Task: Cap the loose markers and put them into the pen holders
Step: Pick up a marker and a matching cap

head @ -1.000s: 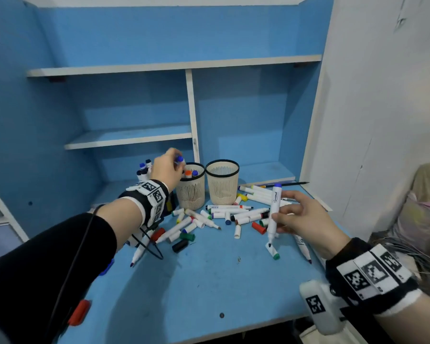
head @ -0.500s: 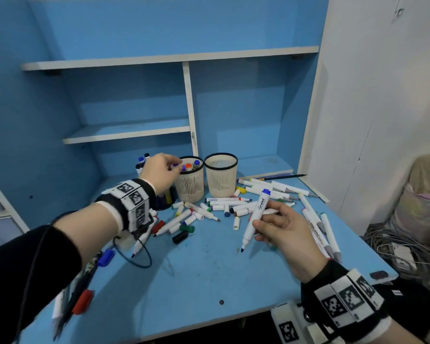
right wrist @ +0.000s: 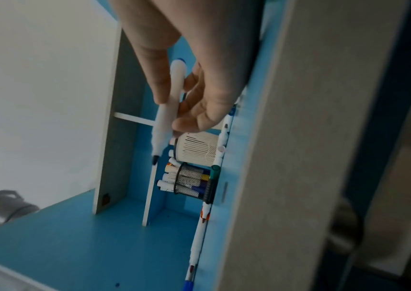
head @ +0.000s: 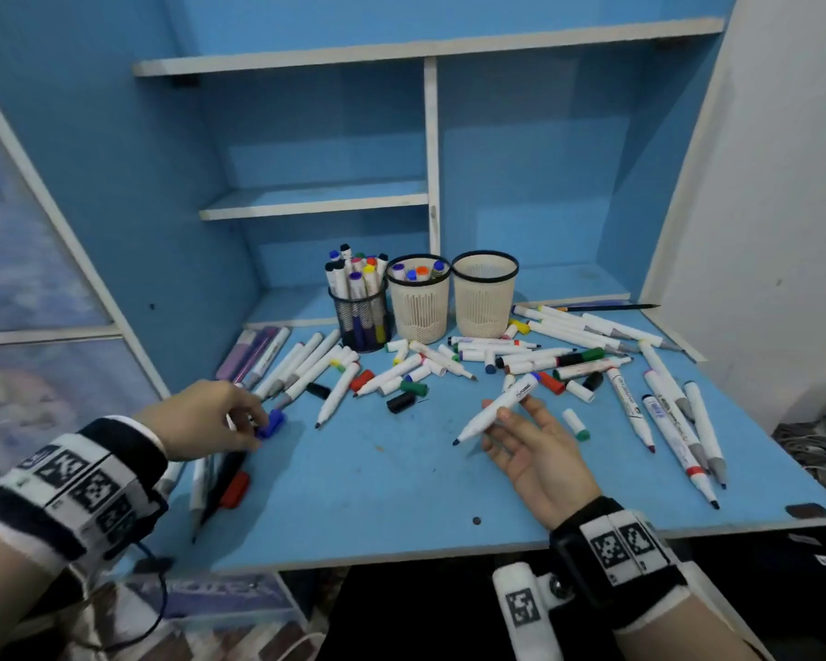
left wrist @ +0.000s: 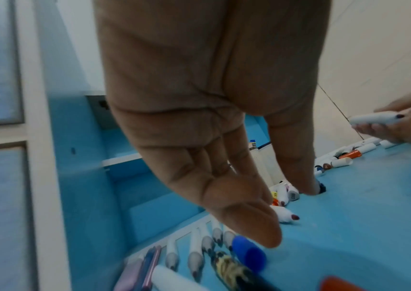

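My right hand (head: 506, 418) pinches an uncapped white marker (head: 496, 411) above the desk, its dark tip low and to the left, its blue end up and to the right. The right wrist view shows the thumb and fingers round that marker (right wrist: 167, 116). My left hand (head: 253, 429) reaches down at the desk's left side, its straight fingers right at a loose blue cap (head: 271, 423). In the left wrist view the cap (left wrist: 249, 254) lies just under the fingertips (left wrist: 266, 234), with the thumb held apart. At the back stand a black mesh holder (head: 364, 317) full of markers, a beige holder (head: 418, 310) with a few, and an empty beige holder (head: 485, 302).
Several uncapped markers and loose caps lie scattered across the blue desk (head: 377, 508), thickest in front of the holders and along the right edge. A red cap (head: 234, 489) and pens lie near the left front. Shelves rise behind the holders; a white wall stands on the right.
My left hand has left the middle beige holder and dropped down-left to the blue cap. The right hand drew its marker closer and tilted it, tip now lower left.
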The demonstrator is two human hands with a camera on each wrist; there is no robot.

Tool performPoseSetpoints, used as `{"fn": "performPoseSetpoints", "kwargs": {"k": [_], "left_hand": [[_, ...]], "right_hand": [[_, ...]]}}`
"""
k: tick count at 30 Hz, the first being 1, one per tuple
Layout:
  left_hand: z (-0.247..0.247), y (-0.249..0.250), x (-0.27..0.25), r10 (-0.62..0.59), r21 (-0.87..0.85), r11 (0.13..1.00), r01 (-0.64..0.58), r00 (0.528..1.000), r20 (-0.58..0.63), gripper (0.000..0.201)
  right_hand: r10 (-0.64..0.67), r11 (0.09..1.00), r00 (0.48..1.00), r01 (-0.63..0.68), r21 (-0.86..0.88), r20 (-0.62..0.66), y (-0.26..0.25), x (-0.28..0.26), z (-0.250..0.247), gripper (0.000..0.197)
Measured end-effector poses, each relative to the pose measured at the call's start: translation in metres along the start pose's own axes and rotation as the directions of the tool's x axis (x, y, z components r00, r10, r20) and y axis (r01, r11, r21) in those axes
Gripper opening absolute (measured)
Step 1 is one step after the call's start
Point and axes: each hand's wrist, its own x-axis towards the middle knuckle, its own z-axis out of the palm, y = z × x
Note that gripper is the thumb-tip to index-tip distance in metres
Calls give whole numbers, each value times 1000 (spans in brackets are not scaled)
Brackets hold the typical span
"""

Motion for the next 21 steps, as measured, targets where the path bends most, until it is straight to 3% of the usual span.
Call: {"fn": "performPoseSetpoints", "kwargs": {"k": [2, 6, 10, 12, 15, 21], "left_hand": [[9, -5, -11, -10, -13, 1000, 11, 999, 37, 22], [23, -9, -18, -37, 2, 999, 37, 994, 103, 29], [29, -5, -10, -44, 6, 999, 44, 993, 113, 35], [28, -1, -5, -37, 3, 999, 37, 993, 108, 34], [20, 4, 4, -31, -20, 999, 33, 997, 64, 31], [4, 9, 31, -80, -23, 997, 80, 997, 4, 33]], "right_hand": [[1, 999, 1000, -2, 51, 19, 0, 4, 1, 34], [-32, 999, 998, 31, 17, 57, 2, 6, 3, 58], [-51, 998, 997, 52, -28, 51, 6, 8, -1, 37], [-56, 998, 997, 58, -39, 45, 6, 8, -1, 54], [-65, 995, 997, 69, -69, 48, 8, 9, 0, 101], [-75, 994, 996, 78, -78, 49, 10, 10, -1, 116]]}}
